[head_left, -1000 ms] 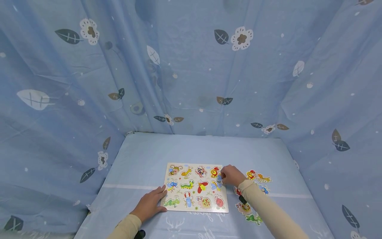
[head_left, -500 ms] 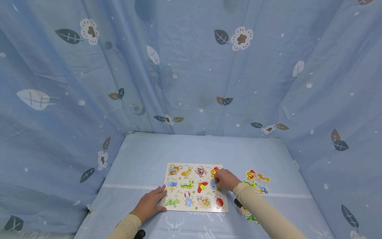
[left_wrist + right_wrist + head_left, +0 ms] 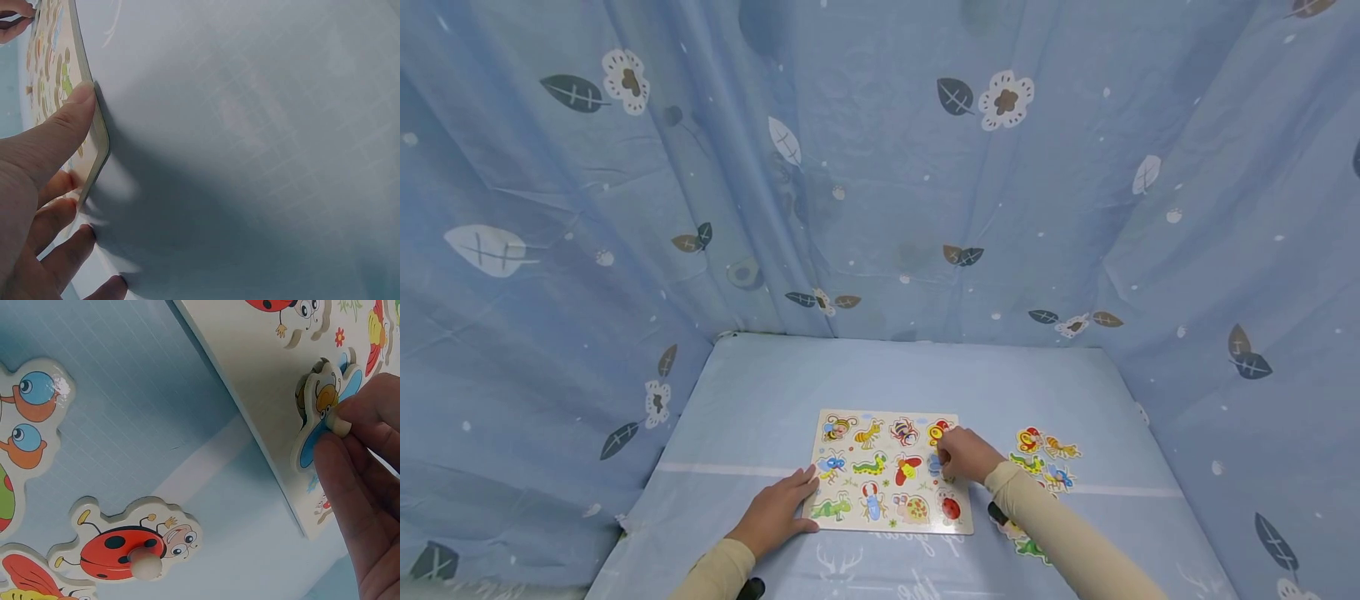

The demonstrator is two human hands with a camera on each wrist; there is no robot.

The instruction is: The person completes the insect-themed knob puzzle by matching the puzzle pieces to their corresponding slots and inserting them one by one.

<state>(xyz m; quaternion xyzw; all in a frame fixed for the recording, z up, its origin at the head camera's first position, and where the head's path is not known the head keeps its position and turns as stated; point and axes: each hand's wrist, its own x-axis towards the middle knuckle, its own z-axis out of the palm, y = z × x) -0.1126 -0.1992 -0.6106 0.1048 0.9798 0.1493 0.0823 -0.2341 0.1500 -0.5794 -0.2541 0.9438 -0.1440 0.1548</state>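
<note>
A pale puzzle board (image 3: 887, 527) with printed insects lies on the blue cloth. My left hand (image 3: 775, 512) rests at its left front corner. In the left wrist view the thumb (image 3: 78, 100) lies on the board's near edge and the other fingers spread beside the corner. Between thumb and fingertips, my right hand (image 3: 970, 454) pinches the round wooden knob (image 3: 340, 426) of a blue-winged insect puzzle piece (image 3: 306, 453). This piece sits tilted over a recess at the board's right side, partly overlapping the printed outline, and the fingers hide some of it.
Loose puzzle pieces lie right of the board, among them a red-and-yellow one (image 3: 1030, 439), an orange insect (image 3: 1062, 447) and a blue insect (image 3: 1060, 477). A knobbed ladybug piece (image 3: 106, 553) lies beneath the right wrist. Blue patterned curtains (image 3: 880, 208) stand around the table.
My right hand has moved left onto the board with the blue-winged piece, then stayed nearly in place over the last half second. The left hand has not moved.
</note>
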